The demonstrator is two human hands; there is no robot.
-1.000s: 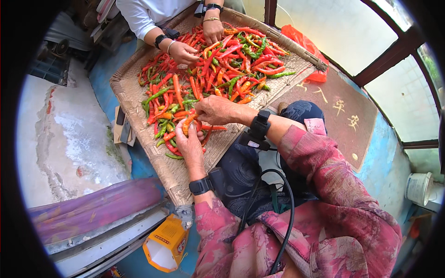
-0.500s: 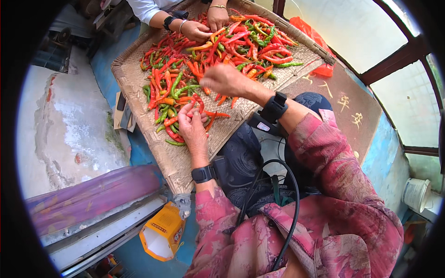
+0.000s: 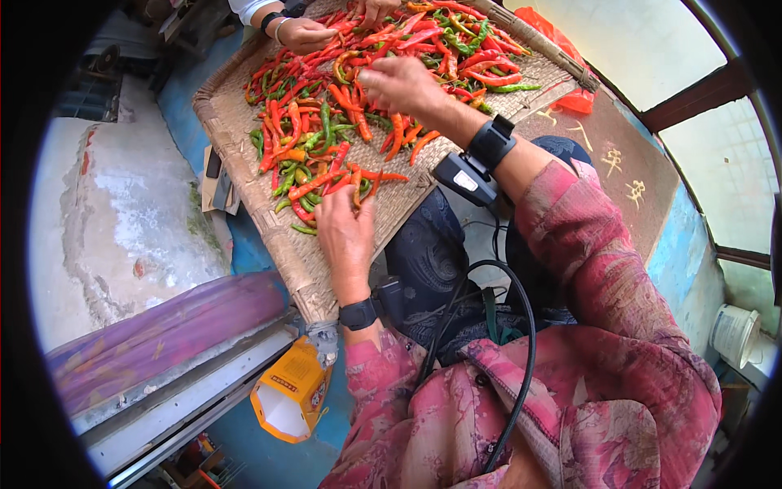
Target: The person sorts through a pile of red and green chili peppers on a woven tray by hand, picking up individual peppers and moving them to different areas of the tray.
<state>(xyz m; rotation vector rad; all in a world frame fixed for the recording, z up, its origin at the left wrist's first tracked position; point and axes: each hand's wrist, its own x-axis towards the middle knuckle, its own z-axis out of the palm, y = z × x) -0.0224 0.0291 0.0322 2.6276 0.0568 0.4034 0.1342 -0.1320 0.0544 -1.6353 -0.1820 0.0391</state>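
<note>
Red, orange and green chili peppers [image 3: 411,49] lie heaped on a woven tray [image 3: 269,236]. My left hand [image 3: 346,236] is low over the near end of the pile, fingers bent around an orange chili pepper [image 3: 356,184]. A red chili pepper [image 3: 340,154] lies just beyond its fingertips. Above the middle of the heap reaches my right hand [image 3: 407,85], its fingers pointing left and blurred, so their grip is unclear. At the far side, another person's hands [image 3: 305,35] are over the chilies.
A yellow box [image 3: 297,391] hangs below the tray's near corner. Purple cloth [image 3: 171,334] covers a ledge at left. A black cable [image 3: 525,350] loops across my lap. Red plastic [image 3: 554,37] sits beyond the tray's right edge, and a white bucket [image 3: 733,334] stands far right.
The red chili that was in my left hand now lies on the pile, and that hand has lowered toward the near chilies. My right hand has moved farther out over the heap.
</note>
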